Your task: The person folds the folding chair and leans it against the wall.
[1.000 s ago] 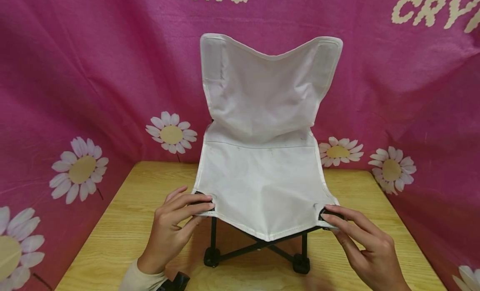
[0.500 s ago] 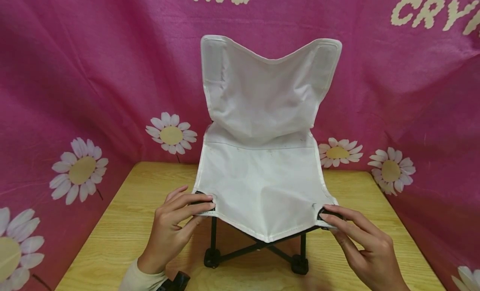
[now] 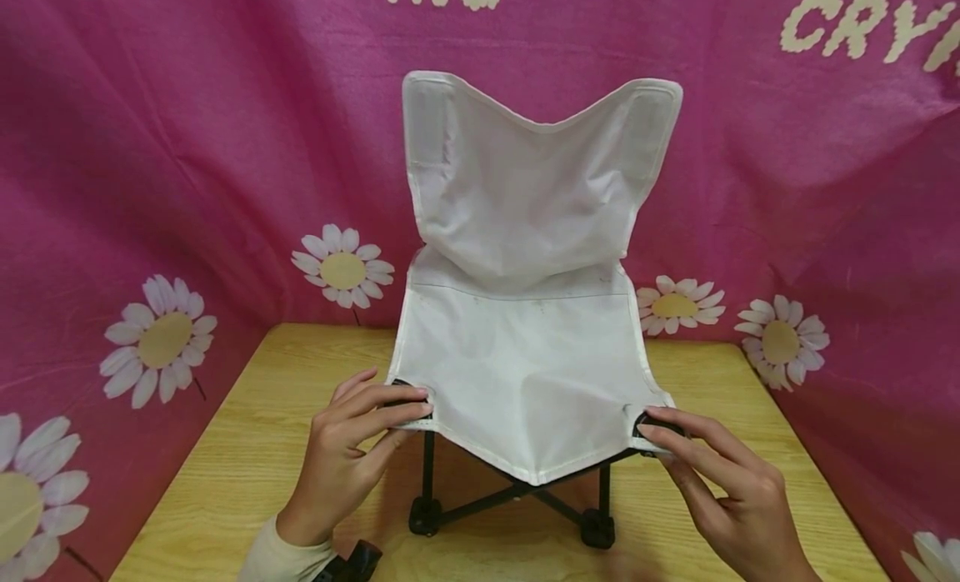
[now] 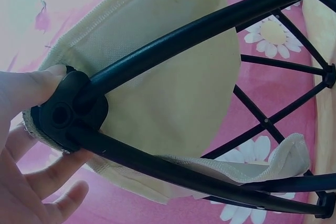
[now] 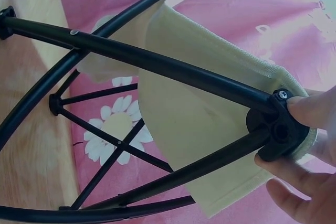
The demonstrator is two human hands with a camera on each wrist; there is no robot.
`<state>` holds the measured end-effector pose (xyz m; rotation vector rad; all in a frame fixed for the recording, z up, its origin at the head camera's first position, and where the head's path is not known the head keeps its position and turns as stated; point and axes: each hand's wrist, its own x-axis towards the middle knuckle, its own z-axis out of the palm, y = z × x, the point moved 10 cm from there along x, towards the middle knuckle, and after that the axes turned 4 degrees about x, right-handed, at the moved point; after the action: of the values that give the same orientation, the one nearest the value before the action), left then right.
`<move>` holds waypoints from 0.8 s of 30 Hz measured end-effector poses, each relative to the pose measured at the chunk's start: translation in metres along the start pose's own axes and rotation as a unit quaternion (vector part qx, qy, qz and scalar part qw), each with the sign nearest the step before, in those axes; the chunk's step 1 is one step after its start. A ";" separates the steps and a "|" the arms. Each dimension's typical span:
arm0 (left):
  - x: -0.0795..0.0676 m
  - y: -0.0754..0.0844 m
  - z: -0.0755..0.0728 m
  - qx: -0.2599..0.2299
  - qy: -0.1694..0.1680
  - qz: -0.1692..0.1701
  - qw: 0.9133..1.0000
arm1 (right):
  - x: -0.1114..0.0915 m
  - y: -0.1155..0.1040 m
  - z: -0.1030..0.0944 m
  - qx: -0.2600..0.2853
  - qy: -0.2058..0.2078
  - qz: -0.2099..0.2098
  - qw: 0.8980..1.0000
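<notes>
Chair (image 3: pixel 517 340), front corners (image 3: pixel 641 421) between fingers (image 3: pixel 386 398)

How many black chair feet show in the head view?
2: the left foot, nearer the left hand, and the right foot, nearer the right hand. More may be hidden.

Chair (image 3: pixel 540 190) stands on the table (image 3: pixel 255 432), front feet (image 3: pixel 425 517) well back from the near edge, seat (image 3: pixel 487 348) toward the person and backrest (image 3: pixel 532 182) behind it, with the crossed bars (image 3: pixel 476 505) under the seat. Left fingers (image 3: pixel 386 417) are on the seat's front left corner, right fingers (image 3: pixel 693 458) on the front right one. Cloth (image 3: pixel 225 148) hangs behind the lot, plus along the table's left and right sides.
</notes>
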<state>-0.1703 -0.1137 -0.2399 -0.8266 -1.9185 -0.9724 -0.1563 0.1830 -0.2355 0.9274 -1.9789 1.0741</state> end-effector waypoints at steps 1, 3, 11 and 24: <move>0.000 0.000 0.000 0.001 0.000 0.000 1.000 | 0.000 0.000 0.000 0.000 0.000 0.000 1.000; -0.001 -0.002 0.000 0.002 -0.001 -0.002 1.000 | 0.001 -0.001 0.000 0.000 0.000 0.000 1.000; -0.006 -0.012 0.004 -0.002 -0.009 -0.003 1.000 | 0.005 -0.004 0.000 0.006 0.004 -0.008 1.000; -0.005 -0.013 0.005 0.000 -0.009 -0.001 1.000 | 0.008 -0.006 0.002 0.010 0.002 -0.017 1.000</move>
<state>-0.1804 -0.1166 -0.2499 -0.8372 -1.9350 -0.9696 -0.1558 0.1772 -0.2277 0.9654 -1.9460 1.0781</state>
